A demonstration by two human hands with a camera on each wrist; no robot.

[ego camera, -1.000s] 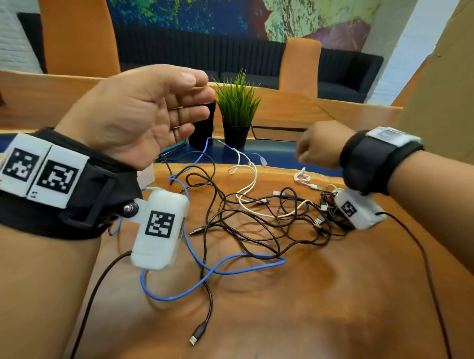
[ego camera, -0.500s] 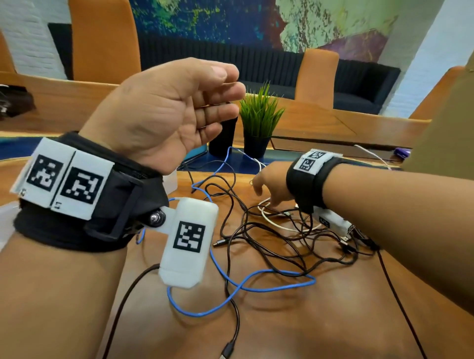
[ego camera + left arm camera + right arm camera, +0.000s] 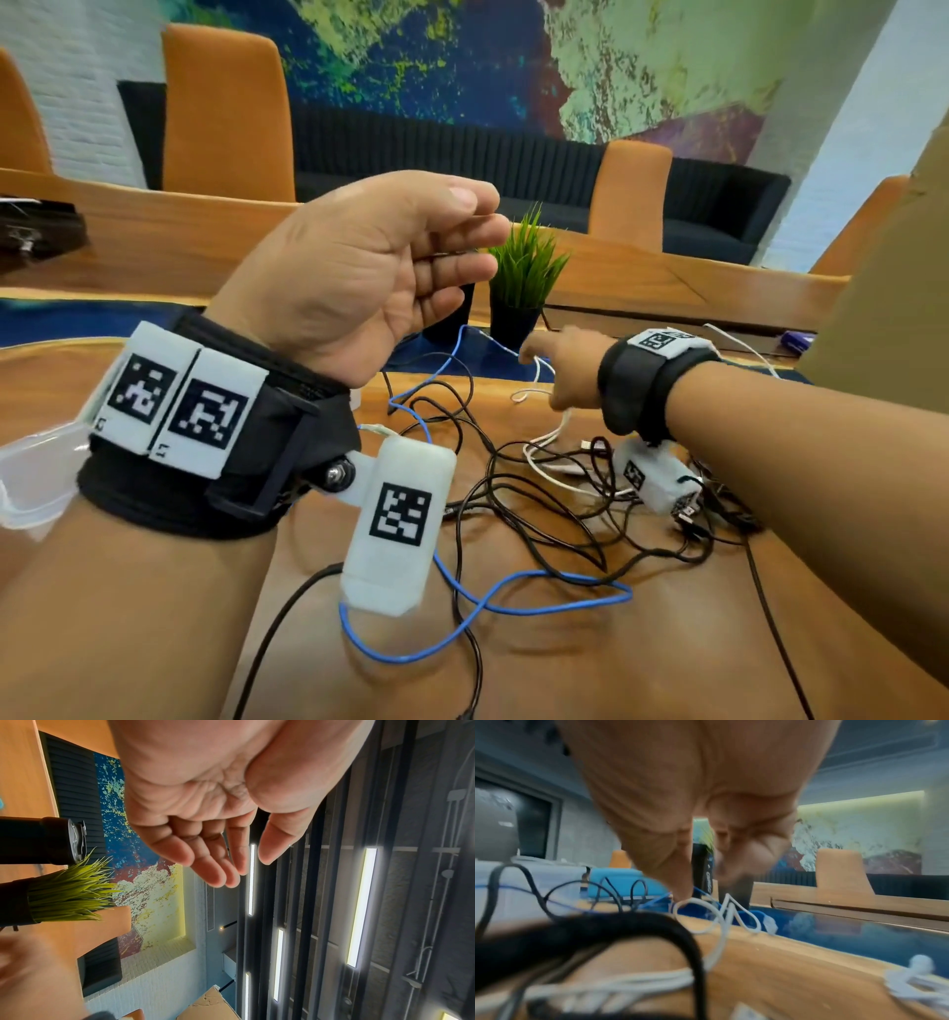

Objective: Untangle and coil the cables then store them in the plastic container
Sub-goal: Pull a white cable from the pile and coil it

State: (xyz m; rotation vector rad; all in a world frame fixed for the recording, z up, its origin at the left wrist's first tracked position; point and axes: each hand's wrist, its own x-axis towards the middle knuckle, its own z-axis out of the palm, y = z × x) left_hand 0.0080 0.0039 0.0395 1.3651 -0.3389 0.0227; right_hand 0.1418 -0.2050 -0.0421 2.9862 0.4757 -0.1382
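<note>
A tangle of black cables (image 3: 544,493), a blue cable (image 3: 539,580) and a white cable (image 3: 549,447) lies on the wooden table (image 3: 642,668). My left hand (image 3: 477,221) is raised above the tangle, palm turned to the right, fingers relaxed; the left wrist view shows the left hand (image 3: 246,866) holding nothing. My right hand (image 3: 544,360) reaches down at the tangle's far side. In the blurred right wrist view the right hand (image 3: 698,882) has its index fingertip on a loop of the white cable (image 3: 718,914), thumb apart. A clear plastic container (image 3: 31,478) shows at the left edge.
A potted grass plant (image 3: 524,272) and a black bottle (image 3: 447,318) stand just beyond the cables on a blue strip of the table. Orange chairs and a dark sofa are behind. A cardboard sheet (image 3: 883,267) rises at the right. Wrist-camera leads trail over the table's near part.
My right hand came down and to the left from mid-air at the right onto the white cable. My left hand stayed raised with relaxed fingers.
</note>
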